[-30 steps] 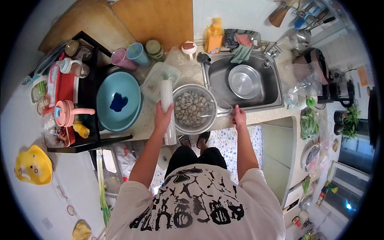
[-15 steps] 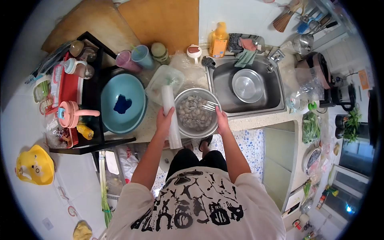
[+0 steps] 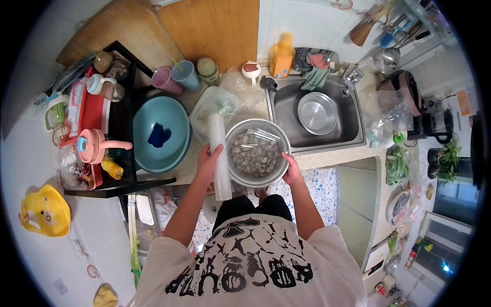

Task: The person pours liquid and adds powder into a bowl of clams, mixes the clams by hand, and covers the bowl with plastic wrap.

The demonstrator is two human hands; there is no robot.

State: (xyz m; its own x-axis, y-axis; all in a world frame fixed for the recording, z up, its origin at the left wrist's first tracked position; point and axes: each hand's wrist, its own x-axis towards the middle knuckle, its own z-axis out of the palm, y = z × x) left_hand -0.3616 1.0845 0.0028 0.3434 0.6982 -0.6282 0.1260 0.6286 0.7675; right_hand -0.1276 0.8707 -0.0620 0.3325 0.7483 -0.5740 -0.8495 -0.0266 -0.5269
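My left hand (image 3: pixel 208 162) is closed round a long, upright roll of clear plastic film (image 3: pixel 220 158). Touching the roll on its right is a round metal bowl (image 3: pixel 284 171) filled with grey-brown lumpy pieces (image 3: pixel 255 156), whose kind I cannot make out. Shiny streaks across the bowl's upper part look like clear film stretched over it. On the bowl's right rim my right hand (image 3: pixel 291 169) grips with the thumb on top; its other fingers are partly hidden behind the side. Behind the roll stands a translucent plastic container (image 3: pixel 204 105).
Right of the bowl is a steel sink (image 3: pixel 353 125) with a metal basin (image 3: pixel 327 100) in it. A blue tub (image 3: pixel 146 112) stands left, beside a black rack (image 3: pixel 128 169). Cups, an orange bottle (image 3: pixel 282 56) and crumpled clear plastic line the back of the counter.
The bowl and the roll sit slightly lower in view. My right hand has slid down the bowl's right rim. The shiny streaks now lie further from the hand, near the bowl's upper edge.
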